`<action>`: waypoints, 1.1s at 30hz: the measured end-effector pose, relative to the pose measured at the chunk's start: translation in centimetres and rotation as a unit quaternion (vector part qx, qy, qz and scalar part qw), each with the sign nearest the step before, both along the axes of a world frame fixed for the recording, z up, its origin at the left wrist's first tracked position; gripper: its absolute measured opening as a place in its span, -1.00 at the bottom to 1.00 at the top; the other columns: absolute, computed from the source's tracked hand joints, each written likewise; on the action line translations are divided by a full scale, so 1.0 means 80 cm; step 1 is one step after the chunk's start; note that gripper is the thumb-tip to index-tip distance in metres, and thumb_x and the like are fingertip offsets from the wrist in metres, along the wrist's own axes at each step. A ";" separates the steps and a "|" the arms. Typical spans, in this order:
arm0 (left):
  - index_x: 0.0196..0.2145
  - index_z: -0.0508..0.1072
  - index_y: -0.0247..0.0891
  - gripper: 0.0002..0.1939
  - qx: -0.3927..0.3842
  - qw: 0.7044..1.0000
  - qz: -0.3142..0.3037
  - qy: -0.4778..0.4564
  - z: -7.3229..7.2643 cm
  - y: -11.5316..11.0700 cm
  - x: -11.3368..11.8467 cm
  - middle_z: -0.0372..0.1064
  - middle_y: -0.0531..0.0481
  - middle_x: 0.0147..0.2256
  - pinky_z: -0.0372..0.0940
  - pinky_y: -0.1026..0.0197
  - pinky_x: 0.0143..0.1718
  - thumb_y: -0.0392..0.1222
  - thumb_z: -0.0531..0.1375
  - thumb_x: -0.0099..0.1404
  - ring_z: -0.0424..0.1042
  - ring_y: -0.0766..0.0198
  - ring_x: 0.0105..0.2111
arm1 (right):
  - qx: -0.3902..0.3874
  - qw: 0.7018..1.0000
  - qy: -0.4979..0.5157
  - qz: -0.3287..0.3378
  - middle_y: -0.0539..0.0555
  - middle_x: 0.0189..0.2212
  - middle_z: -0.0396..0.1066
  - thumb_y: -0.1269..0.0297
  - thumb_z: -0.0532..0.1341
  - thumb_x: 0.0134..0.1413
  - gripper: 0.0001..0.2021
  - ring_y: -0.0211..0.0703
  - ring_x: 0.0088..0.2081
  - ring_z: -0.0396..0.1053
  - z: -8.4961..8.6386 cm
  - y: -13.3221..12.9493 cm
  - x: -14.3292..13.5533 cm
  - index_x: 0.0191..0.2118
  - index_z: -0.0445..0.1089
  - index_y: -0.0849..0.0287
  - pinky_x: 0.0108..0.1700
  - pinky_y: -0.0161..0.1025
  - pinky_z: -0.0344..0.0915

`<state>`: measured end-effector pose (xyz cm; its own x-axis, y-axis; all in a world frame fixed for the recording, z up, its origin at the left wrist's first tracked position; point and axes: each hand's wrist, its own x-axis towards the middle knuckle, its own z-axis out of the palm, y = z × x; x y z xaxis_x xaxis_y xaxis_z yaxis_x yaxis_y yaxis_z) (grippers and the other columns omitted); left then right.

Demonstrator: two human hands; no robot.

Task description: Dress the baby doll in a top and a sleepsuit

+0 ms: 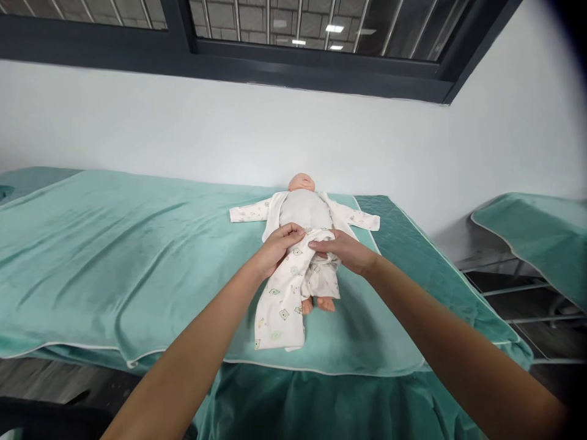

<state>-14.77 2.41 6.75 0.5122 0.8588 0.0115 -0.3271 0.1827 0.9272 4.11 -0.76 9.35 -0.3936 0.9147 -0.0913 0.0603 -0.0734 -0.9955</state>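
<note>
A baby doll (305, 208) lies on its back with its head toward the wall. It wears a white printed jacket (250, 212), spread at the front with both sleeves stretched sideways. Over its lower body are white printed baby pants (284, 305), one leg of cloth trailing toward me; two bare doll feet (325, 304) stick out beside it. At the waist, my left hand (279, 244) pinches the left edge of the pants. Opposite it, my right hand (342, 249) grips the bunched waist cloth, thumb on top and fingers partly hidden in the folds.
Under the doll is a light green blanket (137, 256) with pale edging, laid over a darker green bed cover (413, 263). A white wall (206, 131) and a dark window frame (321, 70) stand behind. To the right, another green-covered bed (545, 238) stands beyond metal rails (518, 290).
</note>
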 end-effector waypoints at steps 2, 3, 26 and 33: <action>-0.36 0.35 -0.26 -0.69 -0.011 1.000 -0.006 -0.016 0.000 0.002 -0.002 0.30 0.13 -0.45 0.20 0.34 -0.38 -0.05 0.36 0.11 0.29 0.41 -0.46 | -0.025 1.000 -0.007 0.008 0.00 -0.41 0.47 0.10 0.41 -0.10 -0.71 -0.17 -0.34 0.38 0.001 -0.001 0.001 -0.33 0.47 0.20 -0.21 -0.21 0.28; -0.37 0.34 -0.26 -0.69 -0.015 1.000 -0.001 -0.020 -0.001 0.003 -0.002 0.29 0.13 -0.45 0.20 0.34 -0.38 -0.05 0.36 0.11 0.28 0.41 -0.47 | -0.033 0.999 -0.010 0.015 0.03 -0.34 0.51 0.10 0.41 -0.10 -0.68 -0.12 -0.27 0.42 0.002 -0.002 0.001 -0.24 0.50 0.19 -0.15 -0.18 0.30; -0.28 0.33 -0.21 -0.65 0.040 0.983 0.164 0.067 -0.016 -0.004 0.003 0.31 0.12 -0.43 0.21 0.29 -0.39 0.08 0.29 0.16 0.29 0.34 -0.45 | 0.036 0.986 -0.151 0.067 0.06 -0.20 0.55 0.08 0.44 -0.14 -0.61 0.01 -0.15 0.46 -0.007 -0.002 -0.009 -0.17 0.52 0.16 -0.14 -0.17 0.36; -0.13 0.50 -0.26 -0.53 0.162 0.973 0.042 0.156 -0.012 -0.013 -0.009 0.48 -0.07 -0.19 0.27 0.20 -0.17 0.15 0.29 0.17 0.42 0.13 -0.18 | 0.007 0.998 0.046 -0.043 0.10 -0.15 0.56 0.12 0.37 -0.03 -0.58 0.00 -0.12 0.49 -0.020 0.007 -0.005 -0.04 0.50 0.17 -0.01 -0.11 0.37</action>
<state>-15.48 1.40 5.82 0.4621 0.8750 0.1444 -0.0212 -0.1519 0.9882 3.69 -0.20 7.78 -0.3207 0.9461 -0.0450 -0.0381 -0.0604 -0.9974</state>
